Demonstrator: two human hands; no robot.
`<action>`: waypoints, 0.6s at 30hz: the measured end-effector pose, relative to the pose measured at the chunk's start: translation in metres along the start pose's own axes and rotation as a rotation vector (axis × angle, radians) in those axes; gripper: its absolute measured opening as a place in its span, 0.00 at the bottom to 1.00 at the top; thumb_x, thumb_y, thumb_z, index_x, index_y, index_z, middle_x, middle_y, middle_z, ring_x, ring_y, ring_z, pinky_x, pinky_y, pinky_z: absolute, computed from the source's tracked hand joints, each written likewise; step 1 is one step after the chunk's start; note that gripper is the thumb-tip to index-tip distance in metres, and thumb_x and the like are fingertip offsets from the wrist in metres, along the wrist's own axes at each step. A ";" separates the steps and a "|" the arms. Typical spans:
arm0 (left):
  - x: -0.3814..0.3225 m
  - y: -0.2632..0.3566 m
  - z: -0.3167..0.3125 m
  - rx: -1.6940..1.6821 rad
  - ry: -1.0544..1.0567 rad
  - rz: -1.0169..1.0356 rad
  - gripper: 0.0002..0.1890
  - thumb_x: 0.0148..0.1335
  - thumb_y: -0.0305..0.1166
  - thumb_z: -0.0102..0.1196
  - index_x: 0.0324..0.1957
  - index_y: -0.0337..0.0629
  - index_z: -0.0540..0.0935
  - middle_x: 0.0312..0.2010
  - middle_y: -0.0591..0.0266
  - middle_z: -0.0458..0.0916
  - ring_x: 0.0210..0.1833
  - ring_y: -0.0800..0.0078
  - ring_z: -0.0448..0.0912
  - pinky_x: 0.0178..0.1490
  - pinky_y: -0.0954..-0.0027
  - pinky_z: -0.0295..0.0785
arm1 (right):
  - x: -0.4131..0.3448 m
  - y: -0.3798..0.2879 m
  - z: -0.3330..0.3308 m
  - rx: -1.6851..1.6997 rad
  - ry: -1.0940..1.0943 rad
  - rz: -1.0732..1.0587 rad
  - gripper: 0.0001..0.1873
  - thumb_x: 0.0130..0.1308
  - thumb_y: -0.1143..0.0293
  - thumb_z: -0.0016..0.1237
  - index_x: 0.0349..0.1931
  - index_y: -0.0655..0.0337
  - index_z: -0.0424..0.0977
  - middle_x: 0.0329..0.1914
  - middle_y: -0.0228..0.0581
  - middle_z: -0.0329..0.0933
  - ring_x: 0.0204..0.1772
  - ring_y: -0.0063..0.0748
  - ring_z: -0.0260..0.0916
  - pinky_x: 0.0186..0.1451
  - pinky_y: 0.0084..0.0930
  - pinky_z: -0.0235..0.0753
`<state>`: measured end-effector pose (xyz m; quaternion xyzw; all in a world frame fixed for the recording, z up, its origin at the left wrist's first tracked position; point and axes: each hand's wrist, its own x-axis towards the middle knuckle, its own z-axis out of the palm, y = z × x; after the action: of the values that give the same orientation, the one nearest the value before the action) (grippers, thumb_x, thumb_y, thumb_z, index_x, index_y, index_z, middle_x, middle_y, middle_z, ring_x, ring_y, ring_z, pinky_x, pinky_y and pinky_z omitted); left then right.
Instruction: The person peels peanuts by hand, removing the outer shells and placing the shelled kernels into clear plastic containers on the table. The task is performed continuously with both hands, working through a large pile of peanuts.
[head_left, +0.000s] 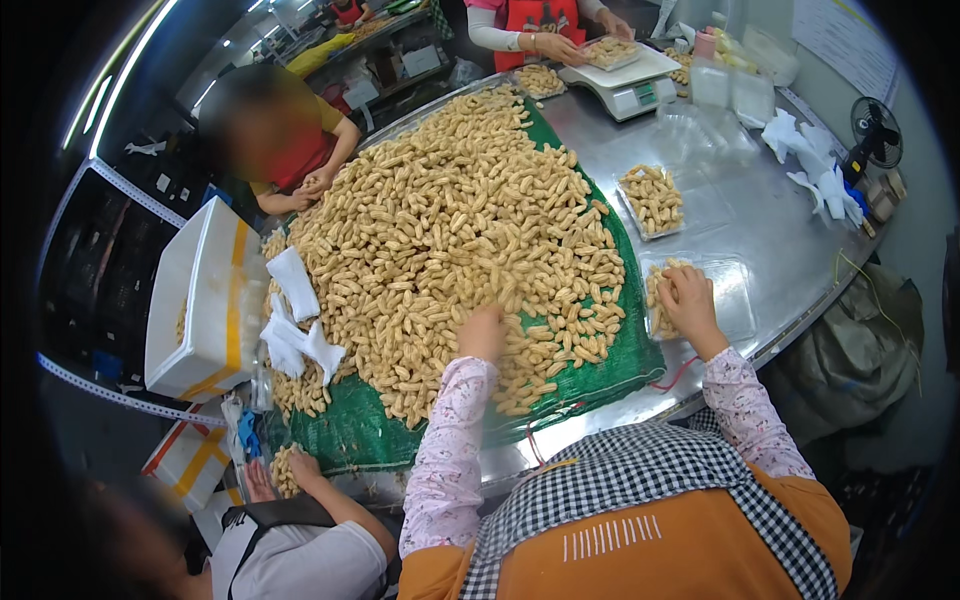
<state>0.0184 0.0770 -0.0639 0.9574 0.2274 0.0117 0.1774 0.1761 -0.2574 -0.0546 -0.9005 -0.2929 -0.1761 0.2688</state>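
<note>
A broad heap of unshelled peanuts (442, 225) covers a green woven sheet (360, 431) on the metal table. My left hand (482, 332) is at the near side of the heap, its fingers among the peanuts; motion blur and the hand's own back hide whether it grips any. To the right, my right hand (690, 300) rests with bent fingers on peanuts in a clear plastic tray (656, 330). An open clear lid (727, 289) lies flat beside that tray, partly under my wrist. Just beyond stands another clear tray full of peanuts (652, 201).
A digital scale (622, 86) stands at the far side, where a person's hands (559, 49) hold a filled tray. Other people's hands (311, 189) work at the left and near left (300, 469). A foam box (202, 300), white gloves (292, 315) and a small fan (876, 133) flank the table.
</note>
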 end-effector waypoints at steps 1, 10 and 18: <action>-0.002 -0.001 0.002 0.019 0.005 0.013 0.12 0.54 0.35 0.61 0.37 0.39 0.81 0.34 0.53 0.81 0.37 0.55 0.79 0.42 0.56 0.73 | 0.000 -0.009 -0.006 -0.044 0.008 -0.017 0.10 0.55 0.68 0.53 0.38 0.58 0.75 0.36 0.41 0.73 0.44 0.45 0.70 0.49 0.36 0.67; -0.026 0.011 -0.003 -0.455 -0.014 -0.151 0.09 0.57 0.33 0.59 0.33 0.36 0.78 0.29 0.57 0.77 0.31 0.66 0.75 0.36 0.68 0.70 | 0.006 -0.090 0.003 0.531 -0.148 -0.194 0.09 0.59 0.73 0.51 0.40 0.62 0.75 0.35 0.42 0.74 0.41 0.43 0.72 0.47 0.34 0.71; -0.019 0.016 0.002 -0.073 0.018 -0.029 0.08 0.56 0.32 0.57 0.39 0.47 0.81 0.44 0.55 0.74 0.38 0.56 0.79 0.43 0.59 0.73 | -0.005 -0.133 0.039 0.719 -0.513 -0.138 0.08 0.61 0.73 0.49 0.40 0.64 0.75 0.32 0.43 0.75 0.35 0.38 0.74 0.38 0.31 0.74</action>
<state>0.0087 0.0552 -0.0594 0.9468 0.2421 0.0260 0.2102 0.0956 -0.1453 -0.0368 -0.7427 -0.4521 0.1483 0.4712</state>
